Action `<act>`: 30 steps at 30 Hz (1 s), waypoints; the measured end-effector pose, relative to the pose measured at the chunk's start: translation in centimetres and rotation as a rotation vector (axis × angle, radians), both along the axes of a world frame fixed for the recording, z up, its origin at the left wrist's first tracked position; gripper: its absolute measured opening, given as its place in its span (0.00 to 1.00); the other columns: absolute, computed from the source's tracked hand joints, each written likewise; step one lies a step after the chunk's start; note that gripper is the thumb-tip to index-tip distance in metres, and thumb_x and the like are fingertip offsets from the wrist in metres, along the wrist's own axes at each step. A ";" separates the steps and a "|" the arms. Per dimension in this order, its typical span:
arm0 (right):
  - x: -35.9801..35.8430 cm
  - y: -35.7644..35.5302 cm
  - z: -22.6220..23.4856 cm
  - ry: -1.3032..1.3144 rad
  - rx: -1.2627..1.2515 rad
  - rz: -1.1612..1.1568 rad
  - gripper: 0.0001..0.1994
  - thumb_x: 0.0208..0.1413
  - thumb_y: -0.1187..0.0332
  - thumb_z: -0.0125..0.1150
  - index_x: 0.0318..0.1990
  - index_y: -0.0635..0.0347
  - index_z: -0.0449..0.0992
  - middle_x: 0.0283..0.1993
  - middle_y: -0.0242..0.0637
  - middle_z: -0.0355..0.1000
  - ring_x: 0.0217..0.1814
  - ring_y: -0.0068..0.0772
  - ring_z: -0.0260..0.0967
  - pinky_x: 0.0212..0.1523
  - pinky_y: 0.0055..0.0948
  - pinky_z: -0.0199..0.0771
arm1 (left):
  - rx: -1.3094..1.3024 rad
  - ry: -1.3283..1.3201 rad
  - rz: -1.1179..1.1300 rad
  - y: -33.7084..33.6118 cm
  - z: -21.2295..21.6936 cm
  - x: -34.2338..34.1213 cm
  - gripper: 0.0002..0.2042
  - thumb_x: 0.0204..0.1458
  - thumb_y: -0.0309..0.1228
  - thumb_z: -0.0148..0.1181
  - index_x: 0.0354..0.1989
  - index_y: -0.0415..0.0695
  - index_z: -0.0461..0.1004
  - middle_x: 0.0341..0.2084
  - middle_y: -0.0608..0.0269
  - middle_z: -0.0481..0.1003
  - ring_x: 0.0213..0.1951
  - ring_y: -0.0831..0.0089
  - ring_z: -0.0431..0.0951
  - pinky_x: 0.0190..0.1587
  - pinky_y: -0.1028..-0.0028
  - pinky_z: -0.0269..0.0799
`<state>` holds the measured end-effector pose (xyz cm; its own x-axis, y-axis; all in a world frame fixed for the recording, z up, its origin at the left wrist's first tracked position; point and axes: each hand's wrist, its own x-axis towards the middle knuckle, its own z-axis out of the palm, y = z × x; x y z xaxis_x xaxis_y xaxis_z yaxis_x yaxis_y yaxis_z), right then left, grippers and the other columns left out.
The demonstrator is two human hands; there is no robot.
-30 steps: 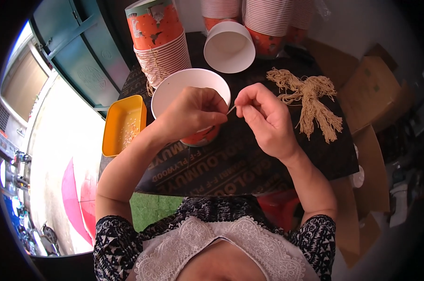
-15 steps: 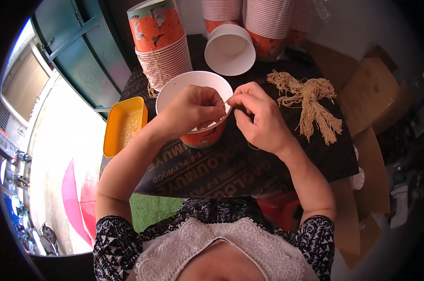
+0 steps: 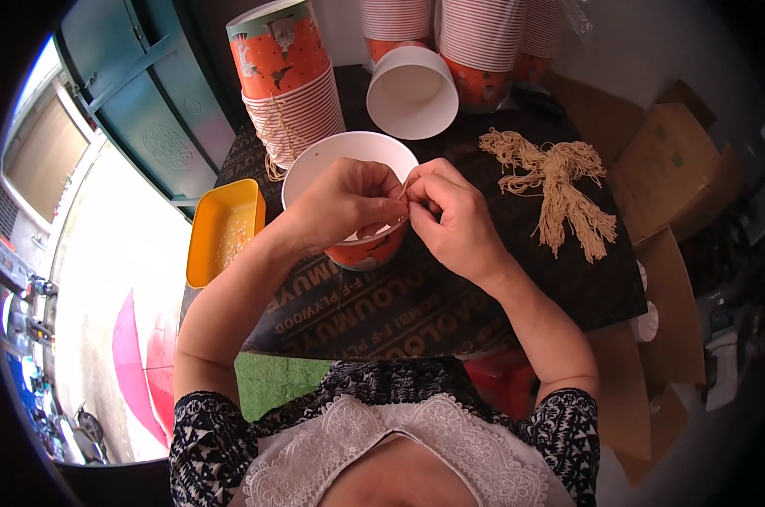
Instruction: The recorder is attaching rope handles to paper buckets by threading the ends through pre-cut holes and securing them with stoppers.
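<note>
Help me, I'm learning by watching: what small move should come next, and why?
Probably draw the thin strand gently with the right hand: the left hand seems to pinch it, and both hands' fingertips meet there.

A dark bench [image 3: 598,291], its top printed with slanting rows of brown lettering, fills the middle of the view. A yellow rectangular box [image 3: 222,198] sits at its left edge. An orange-printed paper bucket [image 3: 361,255] stands nearer the front, a white-lined bucket [image 3: 412,93] behind it. 1 inverted bucket stack [image 3: 285,84] occupies the back left, 3 bucket stacks [image 3: 480,51] the back right. A beige string bundle [image 3: 560,177] lies to the right.
</note>
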<state>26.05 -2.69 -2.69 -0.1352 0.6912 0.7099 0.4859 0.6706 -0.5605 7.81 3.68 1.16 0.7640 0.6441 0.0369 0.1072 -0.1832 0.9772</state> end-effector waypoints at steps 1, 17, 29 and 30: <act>-0.1 -0.1 -0.1 0.012 -0.005 -0.007 0.05 0.49 0.84 0.58 0.32 0.67 0.71 0.40 0.36 0.69 0.29 0.24 0.64 0.29 0.23 0.65 | 0.001 0.000 0.000 -0.1 0.0 0.0 0.04 0.51 0.22 0.62 0.27 0.37 0.73 0.19 0.68 0.72 0.20 0.85 0.69 0.20 0.82 0.62; -0.7 -1.7 -0.2 -0.047 0.174 -0.099 0.07 0.47 0.84 0.62 0.33 0.66 0.72 0.41 0.43 0.67 0.40 0.41 0.69 0.40 0.30 0.72 | 0.002 0.042 0.100 -0.3 0.3 0.2 0.03 0.50 0.20 0.62 0.29 0.36 0.73 0.22 0.65 0.73 0.24 0.80 0.72 0.25 0.79 0.67; 0.2 -0.1 -1.5 -0.022 0.011 -0.095 0.06 0.55 0.78 0.56 0.39 0.66 0.76 0.35 0.44 0.70 0.33 0.47 0.72 0.33 0.37 0.74 | 0.657 0.092 0.175 -1.5 -0.9 0.7 0.05 0.46 0.23 0.63 0.31 0.39 0.74 0.24 0.55 0.76 0.28 0.65 0.78 0.32 0.69 0.73; 0.3 -0.1 -1.6 -0.032 0.030 -0.100 0.06 0.55 0.78 0.56 0.39 0.65 0.76 0.35 0.44 0.70 0.33 0.47 0.72 0.33 0.37 0.74 | 0.716 0.084 0.231 -1.8 -0.9 1.0 0.05 0.47 0.22 0.61 0.32 0.39 0.73 0.25 0.52 0.76 0.30 0.58 0.79 0.33 0.66 0.74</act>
<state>26.39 -2.74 -4.31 -0.0893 0.6812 0.7267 0.5685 0.6339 -0.5244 8.77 1.86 0.30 0.6316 0.6286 0.4539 0.2887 -0.7340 0.6148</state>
